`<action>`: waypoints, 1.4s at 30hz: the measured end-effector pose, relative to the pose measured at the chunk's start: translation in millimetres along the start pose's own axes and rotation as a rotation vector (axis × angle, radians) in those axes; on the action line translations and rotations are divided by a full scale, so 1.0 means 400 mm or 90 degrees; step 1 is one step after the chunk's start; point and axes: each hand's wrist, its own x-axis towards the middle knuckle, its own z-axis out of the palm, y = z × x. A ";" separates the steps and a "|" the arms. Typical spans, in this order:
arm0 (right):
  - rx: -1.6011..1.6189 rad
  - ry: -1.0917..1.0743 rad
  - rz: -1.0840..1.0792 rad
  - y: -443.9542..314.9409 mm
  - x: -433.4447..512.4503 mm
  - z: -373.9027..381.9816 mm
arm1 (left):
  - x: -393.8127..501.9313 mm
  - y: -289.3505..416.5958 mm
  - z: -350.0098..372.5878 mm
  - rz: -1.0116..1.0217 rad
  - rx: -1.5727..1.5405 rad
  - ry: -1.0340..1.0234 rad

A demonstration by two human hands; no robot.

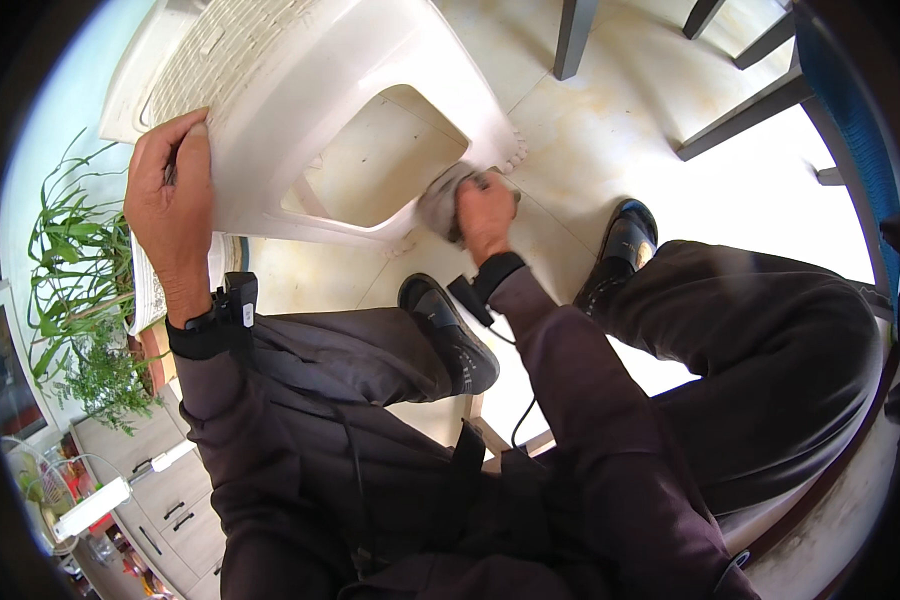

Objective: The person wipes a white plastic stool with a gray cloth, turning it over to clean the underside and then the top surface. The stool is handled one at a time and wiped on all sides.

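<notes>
A white plastic stool stands tilted before me, its woven-patterned seat at the upper left. One side of it has a large cut-out, and the floor shows through. My left hand grips the seat's edge, thumb on the near side. Bunched in my right hand is a grey cloth, pressed against the lower part of a stool leg near the foot. The hand and cloth look blurred. What the cloth covers on the leg is hidden.
Leafy potted plants stand at the left, above a wooden cabinet with dark handles. Dark chair legs rise at the upper right, near a blue chair. My slippered feet rest on the tiled floor.
</notes>
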 end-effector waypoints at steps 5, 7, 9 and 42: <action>0.049 -0.097 0.047 0.014 -0.053 0.026 | -0.002 -0.002 -0.002 -0.037 -0.014 -0.015; 0.142 -0.066 0.121 0.013 0.006 -0.007 | -0.002 -0.004 -0.002 -0.013 -0.022 -0.003; 0.479 -0.064 0.162 0.011 0.067 -0.047 | -0.002 -0.004 -0.003 0.012 -0.005 0.007; 0.178 0.043 -0.081 -0.102 0.181 -0.143 | 0.010 -0.008 -0.002 0.121 -0.024 0.033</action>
